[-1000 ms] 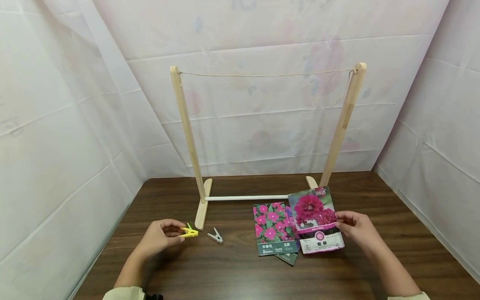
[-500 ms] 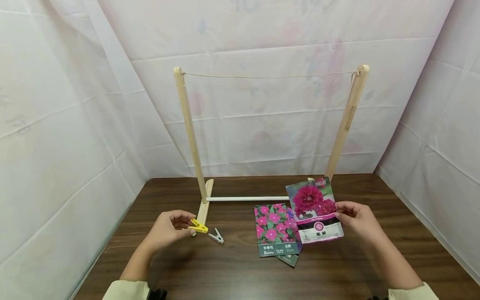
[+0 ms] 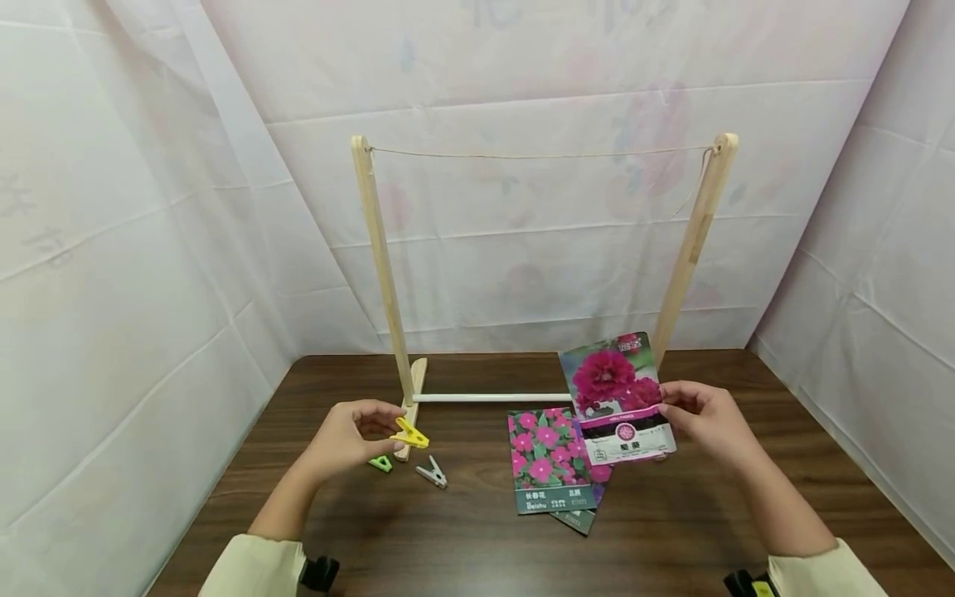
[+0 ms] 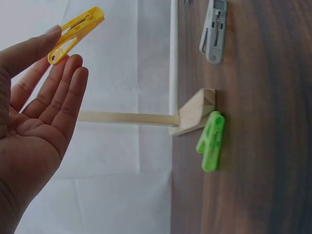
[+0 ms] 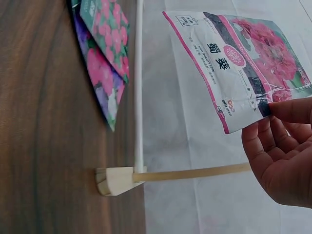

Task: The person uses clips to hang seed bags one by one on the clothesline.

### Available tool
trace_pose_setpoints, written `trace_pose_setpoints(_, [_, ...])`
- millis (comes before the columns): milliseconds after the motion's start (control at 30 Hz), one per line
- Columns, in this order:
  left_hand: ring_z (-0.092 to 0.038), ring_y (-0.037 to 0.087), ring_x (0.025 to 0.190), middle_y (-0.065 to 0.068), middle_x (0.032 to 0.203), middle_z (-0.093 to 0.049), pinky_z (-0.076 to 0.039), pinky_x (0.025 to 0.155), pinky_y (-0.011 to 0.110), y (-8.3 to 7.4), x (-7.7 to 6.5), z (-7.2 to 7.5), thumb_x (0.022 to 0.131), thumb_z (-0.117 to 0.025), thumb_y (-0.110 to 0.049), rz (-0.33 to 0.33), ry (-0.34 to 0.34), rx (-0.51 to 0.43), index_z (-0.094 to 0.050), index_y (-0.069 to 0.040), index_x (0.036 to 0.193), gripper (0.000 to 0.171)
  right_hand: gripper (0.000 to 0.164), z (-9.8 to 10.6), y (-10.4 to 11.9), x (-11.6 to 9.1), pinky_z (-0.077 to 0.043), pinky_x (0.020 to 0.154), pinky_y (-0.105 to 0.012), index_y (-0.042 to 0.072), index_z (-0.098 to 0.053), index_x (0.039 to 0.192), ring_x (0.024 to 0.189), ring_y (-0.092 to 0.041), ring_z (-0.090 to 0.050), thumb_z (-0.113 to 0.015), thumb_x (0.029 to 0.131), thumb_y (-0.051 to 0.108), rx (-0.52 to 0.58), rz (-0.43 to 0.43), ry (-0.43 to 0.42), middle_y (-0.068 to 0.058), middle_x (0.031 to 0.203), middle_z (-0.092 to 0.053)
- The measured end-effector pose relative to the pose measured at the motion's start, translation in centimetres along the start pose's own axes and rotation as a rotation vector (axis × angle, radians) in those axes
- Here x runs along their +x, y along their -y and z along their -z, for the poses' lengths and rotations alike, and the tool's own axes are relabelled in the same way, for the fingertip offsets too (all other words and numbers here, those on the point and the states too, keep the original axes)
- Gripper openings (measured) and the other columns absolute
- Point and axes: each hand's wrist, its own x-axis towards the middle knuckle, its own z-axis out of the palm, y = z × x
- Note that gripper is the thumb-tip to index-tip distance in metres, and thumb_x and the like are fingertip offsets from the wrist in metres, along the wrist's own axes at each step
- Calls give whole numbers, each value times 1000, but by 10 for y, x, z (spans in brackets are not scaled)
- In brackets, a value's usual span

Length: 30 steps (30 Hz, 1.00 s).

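Note:
Between thumb and fingers my left hand (image 3: 349, 431) pinches a yellow clothespin (image 3: 412, 433), raised above the table in front of the left post. The left wrist view shows the yellow clothespin (image 4: 75, 35) at the fingertips. My right hand (image 3: 709, 423) grips the right edge of a seed packet (image 3: 618, 402) with a magenta flower on it, tilted up off the table. Below it lie a pink-flowered seed packet (image 3: 548, 460) and another packet (image 3: 578, 520) mostly hidden underneath. A green clothespin (image 4: 212, 141) and a grey clothespin (image 3: 433, 473) lie on the table near my left hand.
A wooden stand rises behind my hands, with a left post (image 3: 384, 265), a right post (image 3: 690, 249) and a white bar (image 3: 492, 398) low between them. A thin string (image 3: 537, 156) spans the post tops. White cloth (image 3: 522, 274) hangs behind the dark wooden table (image 3: 448, 555).
My left hand has lifted the yellow clothespin up and to the right, uncovering the green one. The magenta-flowered packet has risen, moving slightly left in my right hand.

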Motion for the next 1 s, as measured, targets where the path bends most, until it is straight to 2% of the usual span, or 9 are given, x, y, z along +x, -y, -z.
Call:
trace_pose_setpoints(167, [-68, 16, 80, 12, 92, -70, -57, 70, 28, -8, 6, 4, 78, -82, -3, -48, 10, 34, -70, 4, 107, 32, 18, -2, 8, 6, -55, 60, -26, -9, -67, 106, 71, -14, -61, -65, 90, -1, -25, 30, 18, -16, 91, -69])
trace_pose_setpoints(333, [-68, 16, 80, 10, 91, -70, -57, 69, 28, -18, 12, 8, 78, -82, -5, -44, 20, 53, -71, 1, 105, 30, 17, -5, 17, 14, -55, 59, -27, -9, -67, 105, 69, -20, -62, -65, 90, -3, -8, 54, 35, -15, 88, -70])
trace_pose_setpoints(567, [-68, 16, 79, 6, 90, -71, -57, 69, 28, -29, 22, 12, 78, -83, -7, -67, 30, 103, -72, -4, 106, 30, 19, -6, 33, 26, -54, 59, -26, -9, -67, 107, 66, -19, -61, -66, 90, -2, -29, 75, 40, -15, 89, -70])
trace_pose_setpoints(800, [-67, 13, 77, 6, 89, -71, -56, 68, 27, -38, 30, 16, 76, -84, -8, -133, 29, 156, -72, 1, 105, 33, 21, -12, 42, 35, -55, 61, -27, -9, -66, 110, 70, -18, -63, -64, 91, -1, -33, 70, 81, -16, 94, -70])
trace_pose_setpoints(933, [-68, 13, 78, 4, 89, -72, -56, 69, 27, -44, 36, 19, 78, -83, -10, -143, 26, 160, -72, 1, 108, 33, 21, -17, 46, 39, -55, 60, -27, -10, -66, 110, 70, -18, -64, -63, 91, -3, -38, 91, 81, -18, 93, -70])
trace_pose_setpoints(1000, [-69, 14, 79, 4, 90, -72, -57, 70, 28, -47, 38, 20, 79, -82, -11, -127, 24, 141, -72, 0, 109, 33, 22, -20, 48, 41, -54, 58, -27, -11, -65, 111, 70, -19, -64, -63, 91, -3, -39, 102, 89, -18, 93, -70])
